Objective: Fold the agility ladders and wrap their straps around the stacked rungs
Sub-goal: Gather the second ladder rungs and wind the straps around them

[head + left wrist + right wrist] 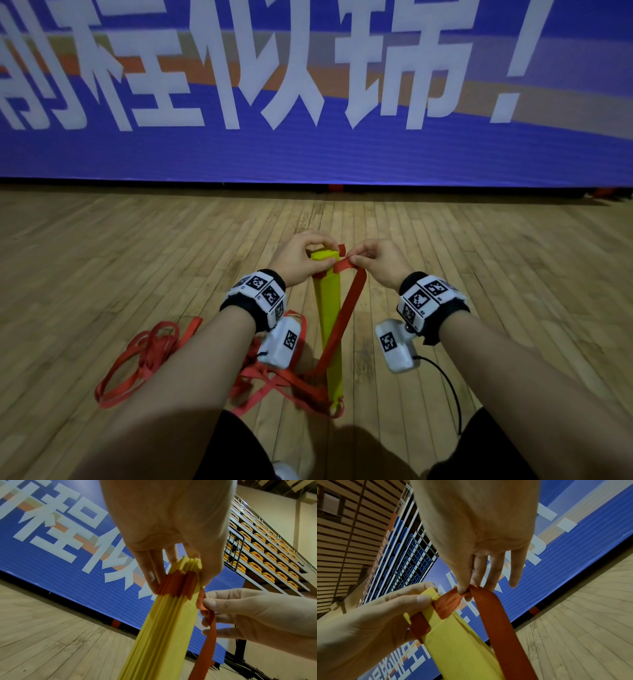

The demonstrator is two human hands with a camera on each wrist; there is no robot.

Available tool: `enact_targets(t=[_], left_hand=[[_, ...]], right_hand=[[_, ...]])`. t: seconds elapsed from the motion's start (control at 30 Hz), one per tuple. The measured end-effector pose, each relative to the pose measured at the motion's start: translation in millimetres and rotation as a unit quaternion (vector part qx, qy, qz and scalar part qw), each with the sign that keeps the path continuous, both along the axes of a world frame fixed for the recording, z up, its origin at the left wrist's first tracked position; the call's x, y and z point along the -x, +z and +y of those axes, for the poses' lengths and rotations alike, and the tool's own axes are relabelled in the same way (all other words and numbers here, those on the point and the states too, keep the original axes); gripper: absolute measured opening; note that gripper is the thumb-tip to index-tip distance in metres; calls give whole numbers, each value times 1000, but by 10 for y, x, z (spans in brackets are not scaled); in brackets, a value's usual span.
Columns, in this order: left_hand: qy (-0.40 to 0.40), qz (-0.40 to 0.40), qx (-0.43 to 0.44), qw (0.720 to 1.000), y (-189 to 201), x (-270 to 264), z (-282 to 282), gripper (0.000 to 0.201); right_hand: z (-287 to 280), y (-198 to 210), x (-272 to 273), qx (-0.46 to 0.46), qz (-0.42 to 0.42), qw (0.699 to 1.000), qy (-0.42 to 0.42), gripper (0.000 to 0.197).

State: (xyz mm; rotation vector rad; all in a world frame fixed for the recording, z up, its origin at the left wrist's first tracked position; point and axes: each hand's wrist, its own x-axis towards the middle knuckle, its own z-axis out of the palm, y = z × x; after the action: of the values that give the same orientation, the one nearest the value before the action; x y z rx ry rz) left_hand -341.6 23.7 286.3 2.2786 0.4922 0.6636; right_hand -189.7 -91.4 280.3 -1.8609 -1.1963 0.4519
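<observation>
Centre of the frame: the left hand (298,261) is gripping the top end of the stacked yellow rungs (329,318), which are standing upright on the wooden floor (102,267); the right hand (378,262) is pinching the red strap (346,310) just beside that top end. Lower left, loose loops of strap (144,359) are lying on the floor

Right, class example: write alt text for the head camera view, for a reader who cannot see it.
Two hands hold a stack of yellow ladder rungs upright on a wooden floor: the left hand grips its top, the right hand pinches a red strap there. More strap lies tangled at the left, before a blue banner.
</observation>
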Motion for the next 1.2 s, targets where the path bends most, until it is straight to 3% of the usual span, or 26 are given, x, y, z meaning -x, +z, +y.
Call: enact_targets(t=[0.3,0.47,0.67,0.7,0.8,0.87,1.03,1.2], left_hand=[[3,17,-5,1000,-14,-9,40,15],[-31,-6,45,998,-28,-19,9,31],[-5,11,194,981,-91,14,61,80],[-9,36,205,978,-120,17,77,80],[-54,122,178,975,-224,0,101,47],[-58,141,181,972,-291,-34,117,37],[-43,131,174,975,-356,-101,271,37],[-44,102,181,977,-435,-279,216,54]], right_hand=[[12,-24,-14,6,-45,999,-22,17],[-4,-17,54,-18,161,987,2,12],[48,-8,82,-23,225,974,-1,14],[62,-7,77,-24,225,974,-2,14],[92,-12,38,-25,223,974,-4,15],[115,-8,4,-26,230,973,-7,16],[181,-11,-75,-30,248,968,-7,17],[235,-44,-167,-48,274,960,-4,16]])
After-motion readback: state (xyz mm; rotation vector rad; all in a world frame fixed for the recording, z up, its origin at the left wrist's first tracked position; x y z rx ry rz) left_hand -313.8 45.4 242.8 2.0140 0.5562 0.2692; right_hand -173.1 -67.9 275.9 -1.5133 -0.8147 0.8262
